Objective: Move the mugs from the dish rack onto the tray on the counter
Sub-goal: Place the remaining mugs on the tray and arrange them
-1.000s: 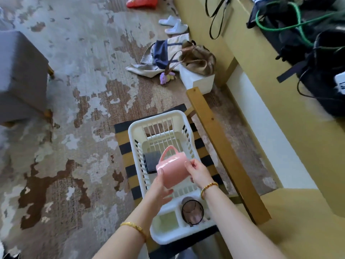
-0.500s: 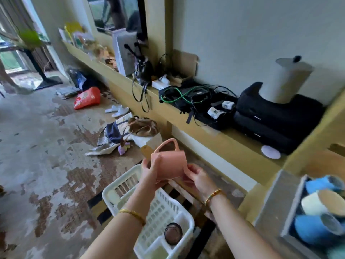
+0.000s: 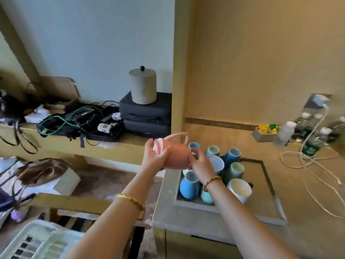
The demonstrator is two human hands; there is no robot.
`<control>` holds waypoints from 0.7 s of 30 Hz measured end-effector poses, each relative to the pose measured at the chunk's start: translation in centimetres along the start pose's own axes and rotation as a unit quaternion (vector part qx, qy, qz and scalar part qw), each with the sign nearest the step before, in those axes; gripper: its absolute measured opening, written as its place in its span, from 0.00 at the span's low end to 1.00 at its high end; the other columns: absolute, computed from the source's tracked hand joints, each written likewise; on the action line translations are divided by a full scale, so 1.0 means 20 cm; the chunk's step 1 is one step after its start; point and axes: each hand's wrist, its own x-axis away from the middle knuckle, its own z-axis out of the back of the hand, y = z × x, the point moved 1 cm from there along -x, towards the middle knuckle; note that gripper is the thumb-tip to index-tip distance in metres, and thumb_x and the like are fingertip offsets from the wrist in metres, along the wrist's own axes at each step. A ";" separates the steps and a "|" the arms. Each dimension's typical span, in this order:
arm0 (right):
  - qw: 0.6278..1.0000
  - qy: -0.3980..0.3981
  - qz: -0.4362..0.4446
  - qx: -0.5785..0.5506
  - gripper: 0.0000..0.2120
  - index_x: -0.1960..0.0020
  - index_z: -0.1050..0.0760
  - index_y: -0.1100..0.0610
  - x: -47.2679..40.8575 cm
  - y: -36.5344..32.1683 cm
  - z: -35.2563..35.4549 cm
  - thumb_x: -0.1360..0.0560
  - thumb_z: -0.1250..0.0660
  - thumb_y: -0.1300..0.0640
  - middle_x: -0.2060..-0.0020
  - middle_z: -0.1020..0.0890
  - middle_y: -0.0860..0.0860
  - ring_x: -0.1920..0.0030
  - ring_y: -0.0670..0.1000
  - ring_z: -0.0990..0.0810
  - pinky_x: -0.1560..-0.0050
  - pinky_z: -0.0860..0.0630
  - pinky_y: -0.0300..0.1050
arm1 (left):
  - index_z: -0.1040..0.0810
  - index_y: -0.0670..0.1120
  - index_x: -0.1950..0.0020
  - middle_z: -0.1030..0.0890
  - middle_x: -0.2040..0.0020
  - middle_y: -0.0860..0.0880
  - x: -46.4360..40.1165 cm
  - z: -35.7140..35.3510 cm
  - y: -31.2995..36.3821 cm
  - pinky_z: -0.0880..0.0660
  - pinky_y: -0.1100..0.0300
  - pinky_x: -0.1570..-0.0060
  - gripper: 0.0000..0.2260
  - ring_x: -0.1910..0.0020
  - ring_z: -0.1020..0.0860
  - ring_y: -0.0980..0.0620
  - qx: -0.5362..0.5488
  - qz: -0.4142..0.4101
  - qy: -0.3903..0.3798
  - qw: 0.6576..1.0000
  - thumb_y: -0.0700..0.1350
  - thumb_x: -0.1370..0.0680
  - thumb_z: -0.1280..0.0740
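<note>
Both hands, left hand point(image 3: 155, 157) and right hand point(image 3: 199, 161), grip pink mug point(image 3: 177, 156) above tray point(image 3: 168, 206) on counter point(image 3: 298, 184).

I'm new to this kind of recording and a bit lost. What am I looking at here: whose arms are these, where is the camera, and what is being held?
There is no machine here. The arms belong to a person wearing a wide-angle camera on the head, so you look forward and down along them.

Both hands carry a pink mug, tipped on its side in the air. The left hand curls round one end and the right hand pinches the other; that two-handed hold is the grip. The picture is blurred, so finer finger detail is unclear.

Just past the mug, a grey tray sits on the counter and already holds several blue, teal and white mugs. At the bottom left is a corner of the white dish rack. A loose white cable and bottles lie on the counter to the right.
</note>
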 end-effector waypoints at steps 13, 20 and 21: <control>0.975 0.119 -0.001 0.188 0.21 0.28 0.41 0.49 -0.07 0.49 1.20 0.21 0.45 0.55 0.43 0.27 0.51 0.46 0.51 0.25 0.52 0.28 0.44 | 0.45 0.57 0.28 0.34 0.32 0.45 0.19 -1.31 0.06 0.29 0.52 0.42 0.41 0.36 0.29 0.44 -0.229 -0.138 -0.155 0.951 0.58 0.35 0.27; 0.934 0.070 -0.001 0.351 0.05 0.57 0.33 0.50 -0.18 0.58 1.36 0.24 0.43 0.58 0.52 0.22 0.56 0.53 0.60 0.22 0.62 0.34 0.45 | 0.49 0.63 0.30 0.34 0.32 0.46 0.14 -1.58 0.05 0.28 0.46 0.43 0.43 0.36 0.29 0.41 -0.380 -0.192 -0.219 0.878 0.65 0.38 0.29; 0.932 0.064 -0.006 0.356 0.04 0.57 0.32 0.51 -0.21 0.60 1.39 0.24 0.43 0.58 0.53 0.22 0.56 0.53 0.60 0.22 0.62 0.34 0.45 | 0.49 0.63 0.30 0.35 0.31 0.46 0.12 -1.61 0.06 0.29 0.46 0.43 0.43 0.36 0.29 0.41 -0.384 -0.198 -0.225 0.873 0.66 0.38 0.29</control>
